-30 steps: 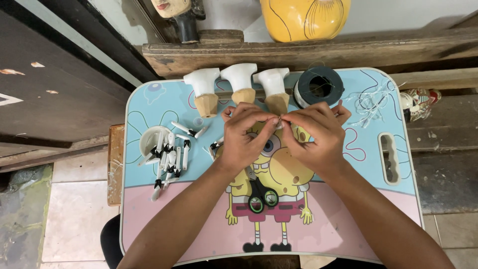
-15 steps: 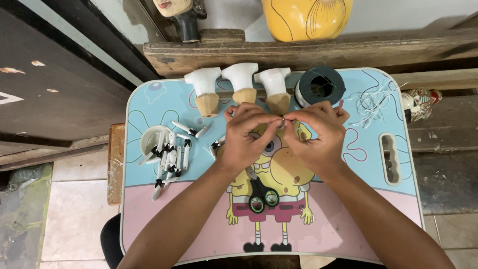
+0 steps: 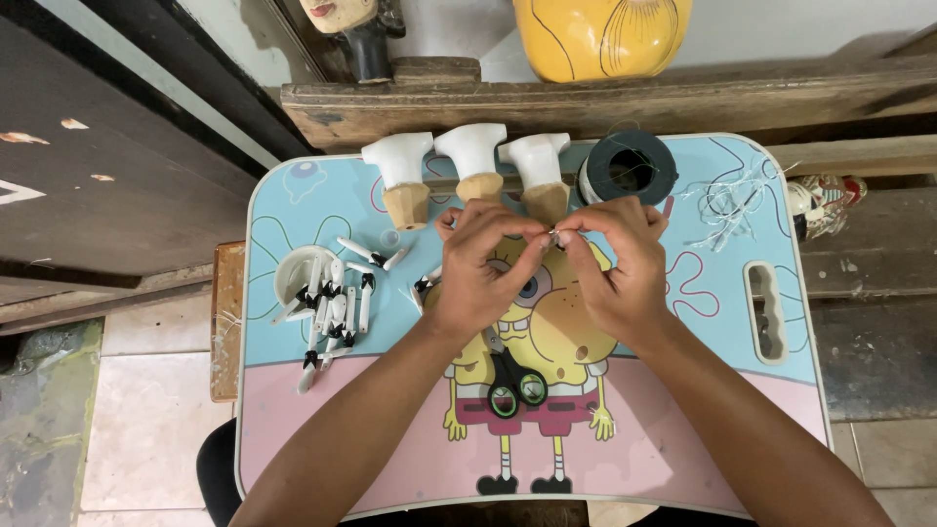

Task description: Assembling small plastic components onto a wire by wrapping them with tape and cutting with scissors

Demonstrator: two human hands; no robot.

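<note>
While a heap of small white pieces with black ends [image 3: 327, 310] lay beside the white cup [image 3: 298, 273], left hand [image 3: 483, 273] and right hand [image 3: 615, 268] each pinched one tiny piece [image 3: 552, 234] above the scissors [image 3: 512, 381], so the work seemed midway.

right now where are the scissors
In the head view the scissors lie on the lap table, near its middle, just below and between the person's two wrists.
</note>
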